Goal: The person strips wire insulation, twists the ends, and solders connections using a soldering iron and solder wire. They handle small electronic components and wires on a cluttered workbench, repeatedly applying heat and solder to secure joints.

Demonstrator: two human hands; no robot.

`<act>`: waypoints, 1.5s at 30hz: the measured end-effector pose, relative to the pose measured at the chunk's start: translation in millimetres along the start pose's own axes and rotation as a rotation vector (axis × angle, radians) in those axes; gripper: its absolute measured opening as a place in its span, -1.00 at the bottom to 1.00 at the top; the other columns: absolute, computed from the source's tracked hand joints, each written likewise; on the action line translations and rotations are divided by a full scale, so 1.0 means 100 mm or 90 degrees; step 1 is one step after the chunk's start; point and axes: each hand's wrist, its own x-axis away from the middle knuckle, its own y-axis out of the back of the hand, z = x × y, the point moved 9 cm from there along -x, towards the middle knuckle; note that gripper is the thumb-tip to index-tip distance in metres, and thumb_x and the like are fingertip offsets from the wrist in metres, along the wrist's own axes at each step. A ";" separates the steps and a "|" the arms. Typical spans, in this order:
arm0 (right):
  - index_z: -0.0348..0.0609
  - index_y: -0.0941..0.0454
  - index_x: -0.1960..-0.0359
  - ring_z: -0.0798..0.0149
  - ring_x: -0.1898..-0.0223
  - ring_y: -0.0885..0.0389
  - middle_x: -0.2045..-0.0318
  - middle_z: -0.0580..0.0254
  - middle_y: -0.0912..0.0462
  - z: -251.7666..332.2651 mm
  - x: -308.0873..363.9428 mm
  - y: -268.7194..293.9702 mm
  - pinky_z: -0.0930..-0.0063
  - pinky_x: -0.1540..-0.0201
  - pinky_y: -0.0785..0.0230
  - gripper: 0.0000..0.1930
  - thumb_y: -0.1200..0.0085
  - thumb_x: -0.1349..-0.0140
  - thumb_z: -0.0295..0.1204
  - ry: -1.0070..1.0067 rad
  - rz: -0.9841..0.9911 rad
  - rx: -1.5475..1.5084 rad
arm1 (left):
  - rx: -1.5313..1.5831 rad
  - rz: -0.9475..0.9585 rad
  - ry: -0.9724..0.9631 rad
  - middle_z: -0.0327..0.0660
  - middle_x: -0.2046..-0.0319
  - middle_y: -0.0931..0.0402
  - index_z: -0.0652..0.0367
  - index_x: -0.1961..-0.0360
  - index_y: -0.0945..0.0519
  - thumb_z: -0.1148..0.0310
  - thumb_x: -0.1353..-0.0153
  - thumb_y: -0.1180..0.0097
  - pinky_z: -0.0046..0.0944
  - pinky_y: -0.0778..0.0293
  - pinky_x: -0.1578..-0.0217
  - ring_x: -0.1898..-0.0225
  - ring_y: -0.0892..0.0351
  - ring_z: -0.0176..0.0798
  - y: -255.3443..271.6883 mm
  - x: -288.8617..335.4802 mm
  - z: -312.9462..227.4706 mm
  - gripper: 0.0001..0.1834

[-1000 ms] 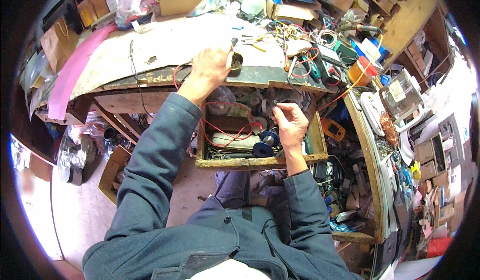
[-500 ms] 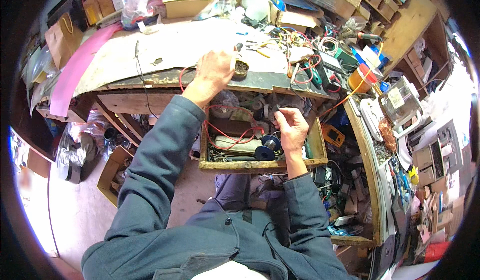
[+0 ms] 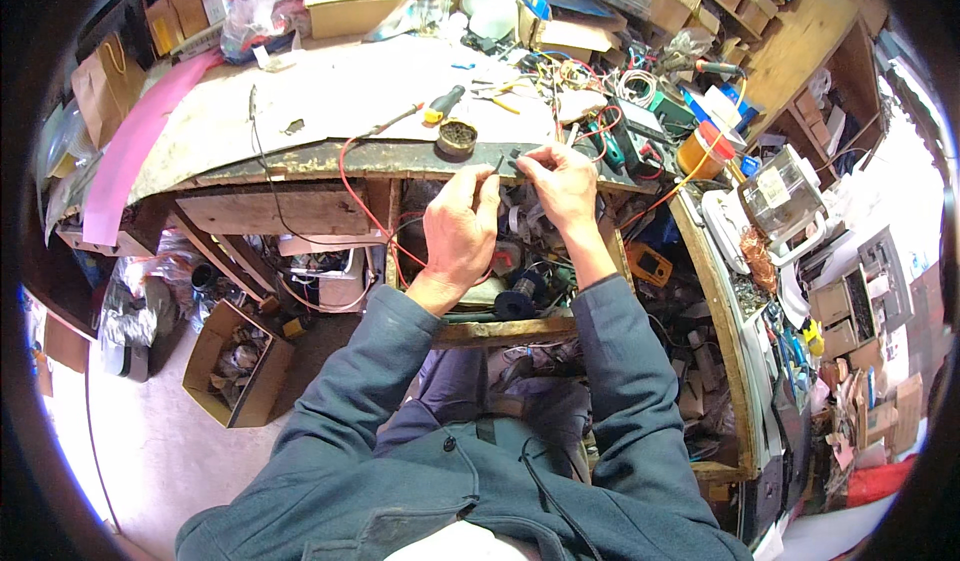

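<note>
My left hand point(image 3: 462, 229) is raised over the open wooden drawer point(image 3: 500, 334), thumb and fingers pinching a small thin dark piece point(image 3: 500, 164). Close beside it, my right hand point(image 3: 562, 189) holds a small black piece point(image 3: 515, 155) between thumb and fingertips. Both pieces are too small to name. On the bench edge just beyond stands a round tin point(image 3: 456, 139) with brownish contents. A yellow-and-black screwdriver point(image 3: 443, 107) lies behind the tin. To its left rests a slim pen-like tool point(image 3: 402, 118) with a red cord that hangs down toward the drawer.
The drawer holds tangled wires and a dark blue spool point(image 3: 515, 304). Pliers point(image 3: 500, 101) and several coloured leads lie on the bench point(image 3: 350, 86). An orange-lidded jar point(image 3: 706, 151) stands at right. A cardboard box point(image 3: 236, 366) of parts sits on the floor at left.
My left hand has come back from the bench beside the tin to above the drawer, uncovering the screwdriver and pen-like tool. My right hand has risen out of the drawer to meet it.
</note>
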 end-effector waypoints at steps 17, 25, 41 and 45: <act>-0.12 -0.75 0.12 0.31 0.40 -0.73 0.39 0.15 -0.78 0.05 -0.08 -0.07 0.44 0.27 -0.53 -0.73 -0.37 -0.15 -0.36 0.041 0.122 0.075 | 0.083 0.024 0.108 -0.18 0.20 -0.74 0.32 -0.08 -0.68 0.52 -0.38 -0.21 -0.39 -0.58 0.20 0.27 -0.66 -0.44 -0.03 0.09 0.23 -0.72; -0.28 -0.58 -0.13 0.47 0.45 -0.61 0.33 0.26 -0.74 -0.54 -1.04 1.01 0.55 0.35 -0.48 -0.54 -0.38 -0.19 -0.45 -0.025 -0.138 -0.104 | 0.067 0.016 0.097 0.02 0.14 -0.73 0.33 0.03 -0.70 0.40 -0.37 -0.21 -0.18 -0.58 0.01 0.10 -0.73 -0.08 0.04 0.03 0.12 -0.76; -0.22 -0.63 0.14 0.36 0.52 -0.59 0.31 0.06 -0.76 -1.50 -2.64 2.40 0.54 0.46 -0.53 -0.70 -0.21 -0.42 -0.19 -0.235 -0.302 -0.404 | -0.288 0.026 -0.201 -0.18 0.47 -0.50 0.15 0.13 -0.68 0.48 -0.21 -0.32 -0.10 -0.38 0.36 0.42 -0.50 -0.09 0.17 -0.01 0.03 -0.80; -0.14 -0.64 0.28 0.52 0.68 -0.38 0.51 0.29 -0.73 -0.90 -2.34 2.69 0.59 0.66 -0.14 -0.69 -0.30 -0.35 -0.13 -0.194 -0.433 -0.108 | -0.273 0.036 -0.224 -0.23 0.48 -0.48 0.14 0.13 -0.69 0.47 -0.17 -0.34 -0.13 -0.33 0.37 0.42 -0.46 -0.13 0.12 -0.01 0.03 -0.77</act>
